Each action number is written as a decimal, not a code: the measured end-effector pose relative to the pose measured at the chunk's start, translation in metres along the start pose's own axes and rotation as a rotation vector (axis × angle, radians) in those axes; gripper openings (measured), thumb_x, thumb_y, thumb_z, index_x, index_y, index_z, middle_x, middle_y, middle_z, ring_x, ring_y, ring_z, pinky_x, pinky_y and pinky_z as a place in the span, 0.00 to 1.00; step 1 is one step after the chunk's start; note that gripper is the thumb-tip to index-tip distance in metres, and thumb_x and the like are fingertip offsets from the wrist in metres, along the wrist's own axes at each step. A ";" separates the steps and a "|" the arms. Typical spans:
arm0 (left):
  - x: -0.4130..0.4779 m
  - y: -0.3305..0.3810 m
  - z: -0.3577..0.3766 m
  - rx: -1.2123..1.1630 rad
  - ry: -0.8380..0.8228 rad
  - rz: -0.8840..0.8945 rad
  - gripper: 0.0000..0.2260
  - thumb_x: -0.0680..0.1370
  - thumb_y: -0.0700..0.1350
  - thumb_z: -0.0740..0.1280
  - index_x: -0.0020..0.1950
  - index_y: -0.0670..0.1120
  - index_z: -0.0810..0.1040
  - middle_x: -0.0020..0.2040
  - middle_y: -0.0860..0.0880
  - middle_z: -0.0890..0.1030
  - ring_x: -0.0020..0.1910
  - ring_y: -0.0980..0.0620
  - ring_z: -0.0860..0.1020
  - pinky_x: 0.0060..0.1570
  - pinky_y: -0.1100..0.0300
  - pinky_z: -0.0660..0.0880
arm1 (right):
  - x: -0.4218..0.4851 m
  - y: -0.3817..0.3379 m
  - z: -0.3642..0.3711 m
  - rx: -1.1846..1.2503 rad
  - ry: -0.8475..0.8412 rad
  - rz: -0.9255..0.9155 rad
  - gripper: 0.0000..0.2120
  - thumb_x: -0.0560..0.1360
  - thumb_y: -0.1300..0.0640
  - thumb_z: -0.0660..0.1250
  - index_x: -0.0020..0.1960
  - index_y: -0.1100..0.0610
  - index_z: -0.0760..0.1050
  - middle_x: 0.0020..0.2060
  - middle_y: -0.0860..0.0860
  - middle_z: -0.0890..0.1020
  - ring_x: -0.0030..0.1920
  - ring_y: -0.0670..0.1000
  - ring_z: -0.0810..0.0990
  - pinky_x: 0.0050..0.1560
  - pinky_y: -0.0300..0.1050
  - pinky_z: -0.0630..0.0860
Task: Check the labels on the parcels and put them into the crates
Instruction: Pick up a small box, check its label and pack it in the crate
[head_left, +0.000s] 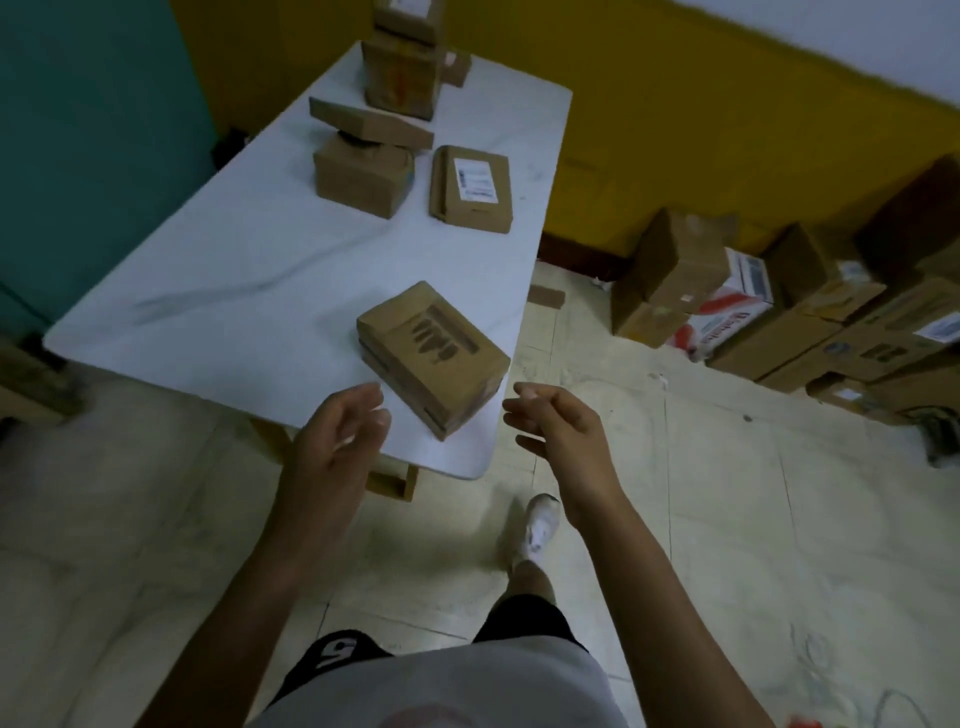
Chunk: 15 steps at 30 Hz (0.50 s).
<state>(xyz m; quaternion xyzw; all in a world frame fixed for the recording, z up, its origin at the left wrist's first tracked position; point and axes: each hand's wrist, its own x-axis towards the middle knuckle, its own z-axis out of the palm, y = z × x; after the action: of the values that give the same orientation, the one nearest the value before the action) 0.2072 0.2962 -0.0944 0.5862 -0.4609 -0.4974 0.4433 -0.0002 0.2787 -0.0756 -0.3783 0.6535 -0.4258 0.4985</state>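
Cardboard parcel (434, 358), printed face up, no label showing, lying askew at the near corner of the white worktop (249, 280). Left hand (337, 431) and right hand (558, 423) flank it, fingers loosely spread, holding nothing. Advice: grip both short sides, turn over for the label. Worktop edge close right; no crate in view.

near parcel (434, 358) on table (234, 291) corner; labelled parcel (471, 188) behind.
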 end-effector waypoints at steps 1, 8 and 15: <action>0.013 0.005 0.014 0.005 0.033 0.011 0.10 0.79 0.48 0.63 0.59 0.57 0.73 0.57 0.60 0.77 0.57 0.65 0.74 0.47 0.70 0.70 | 0.018 -0.004 -0.007 -0.003 -0.022 -0.016 0.07 0.80 0.55 0.62 0.48 0.50 0.80 0.47 0.49 0.84 0.45 0.42 0.83 0.44 0.35 0.78; 0.119 0.046 0.164 -0.067 0.113 -0.026 0.09 0.79 0.47 0.62 0.58 0.56 0.75 0.49 0.66 0.78 0.44 0.73 0.75 0.36 0.79 0.71 | 0.163 -0.035 -0.090 -0.026 -0.161 0.009 0.09 0.79 0.57 0.63 0.55 0.57 0.79 0.46 0.51 0.84 0.43 0.41 0.82 0.50 0.42 0.78; 0.211 0.080 0.284 0.015 0.089 -0.065 0.11 0.79 0.48 0.63 0.59 0.61 0.70 0.56 0.67 0.74 0.54 0.73 0.72 0.50 0.77 0.69 | 0.306 -0.083 -0.171 -0.047 -0.246 -0.002 0.08 0.79 0.57 0.62 0.53 0.55 0.79 0.48 0.52 0.84 0.46 0.45 0.83 0.50 0.43 0.77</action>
<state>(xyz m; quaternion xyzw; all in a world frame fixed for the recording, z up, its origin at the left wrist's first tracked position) -0.0658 0.0567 -0.0850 0.6256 -0.4251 -0.4816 0.4426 -0.2276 -0.0005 -0.0751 -0.4399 0.5970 -0.3611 0.5654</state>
